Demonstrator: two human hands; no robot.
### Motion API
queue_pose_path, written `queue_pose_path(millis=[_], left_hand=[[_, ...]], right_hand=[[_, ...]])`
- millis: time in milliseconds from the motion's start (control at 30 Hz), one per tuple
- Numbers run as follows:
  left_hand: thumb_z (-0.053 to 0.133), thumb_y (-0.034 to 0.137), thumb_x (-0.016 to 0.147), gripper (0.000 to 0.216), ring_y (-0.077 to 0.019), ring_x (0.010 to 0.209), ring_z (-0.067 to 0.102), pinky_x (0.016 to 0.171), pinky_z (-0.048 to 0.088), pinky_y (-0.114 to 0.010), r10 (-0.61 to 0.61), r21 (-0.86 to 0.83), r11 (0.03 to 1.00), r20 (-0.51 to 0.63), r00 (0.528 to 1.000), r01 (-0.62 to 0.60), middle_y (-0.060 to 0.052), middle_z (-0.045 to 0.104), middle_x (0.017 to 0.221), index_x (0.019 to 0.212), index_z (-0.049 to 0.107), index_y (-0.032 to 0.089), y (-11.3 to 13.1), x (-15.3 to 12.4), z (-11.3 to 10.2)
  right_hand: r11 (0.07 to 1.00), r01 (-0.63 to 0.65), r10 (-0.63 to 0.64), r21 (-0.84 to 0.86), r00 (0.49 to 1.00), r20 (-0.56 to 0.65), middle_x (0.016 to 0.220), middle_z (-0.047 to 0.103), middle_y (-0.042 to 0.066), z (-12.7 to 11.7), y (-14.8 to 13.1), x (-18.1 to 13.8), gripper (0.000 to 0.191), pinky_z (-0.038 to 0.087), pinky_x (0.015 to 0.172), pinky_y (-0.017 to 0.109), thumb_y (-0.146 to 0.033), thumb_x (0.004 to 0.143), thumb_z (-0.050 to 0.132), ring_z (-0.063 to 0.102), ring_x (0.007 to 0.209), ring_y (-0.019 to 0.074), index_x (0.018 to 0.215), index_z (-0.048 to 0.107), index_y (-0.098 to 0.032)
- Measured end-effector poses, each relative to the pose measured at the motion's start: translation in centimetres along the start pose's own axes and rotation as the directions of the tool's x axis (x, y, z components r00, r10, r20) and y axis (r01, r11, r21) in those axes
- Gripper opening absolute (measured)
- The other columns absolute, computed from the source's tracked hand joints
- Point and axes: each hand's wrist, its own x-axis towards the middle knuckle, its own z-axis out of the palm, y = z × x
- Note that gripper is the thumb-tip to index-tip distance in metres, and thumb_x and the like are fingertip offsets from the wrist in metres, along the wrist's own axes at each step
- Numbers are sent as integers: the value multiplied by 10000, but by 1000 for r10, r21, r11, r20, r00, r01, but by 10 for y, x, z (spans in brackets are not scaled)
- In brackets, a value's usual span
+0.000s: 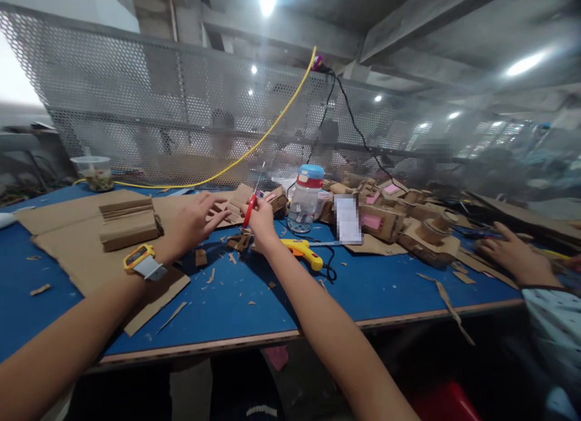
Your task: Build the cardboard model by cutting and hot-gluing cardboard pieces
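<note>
My right hand (262, 220) is closed round red-handled scissors (251, 205), whose blades point up and away over the blue table (254, 294). My left hand (196, 219), with a yellow watch (140, 258) on its wrist, reaches in from the left. Its fingers are partly spread and touch a small cardboard piece (227, 210) right beside the scissors. Cardboard scraps (239, 242) lie just below both hands.
A stack of cardboard strips (128, 222) rests on flat sheets at the left. A yellow glue gun (303, 250), a clear bottle with a blue lid (305, 198) and several cardboard models (426, 234) sit to the right. Another person's hand (512, 256) rests at far right. A mesh fence (181, 106) stands behind.
</note>
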Motion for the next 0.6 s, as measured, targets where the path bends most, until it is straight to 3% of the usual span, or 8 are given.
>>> queue_pose_path(millis=[100, 200, 367, 600], left_hand=[[595, 456, 825, 445, -205, 777, 657, 656, 528, -305, -195, -188, 962, 35, 980, 199, -119, 654, 1042, 1164, 587, 168, 3, 1, 4], [606, 499, 790, 470, -208, 753, 657, 647, 525, -306, -281, -344, 885, 138, 950, 312, -93, 684, 947, 1121, 610, 166, 6, 2, 8], [590, 529, 750, 386, -184, 652, 597, 594, 470, -278, -312, -402, 850, 138, 940, 341, -36, 654, 736, 893, 652, 175, 9, 2, 10], [538, 486, 757, 412, -148, 534, 476, 530, 390, -264, -324, -357, 870, 108, 940, 340, 5, 559, 618, 960, 676, 156, 9, 5, 4]], right_hand=[[1000, 16, -17, 19, 998, 52, 548, 475, -86, 1, -2, -3, 101, 405, 577, 220, -157, 611, 583, 467, 546, 91, 670, 512, -196], [1000, -5, 4, 13, 994, 108, 542, 493, -87, 4, 0, -4, 122, 396, 556, 212, -195, 592, 610, 454, 535, 84, 671, 517, -193], [1000, -25, 27, -13, 993, 117, 559, 531, -82, 7, 4, -3, 206, 387, 561, 217, -275, 559, 677, 458, 539, 80, 679, 539, -180], [1000, 14, -15, 8, 995, 95, 540, 491, -83, 3, -1, -4, 235, 366, 548, 221, -321, 561, 697, 431, 543, 81, 635, 516, -189]])
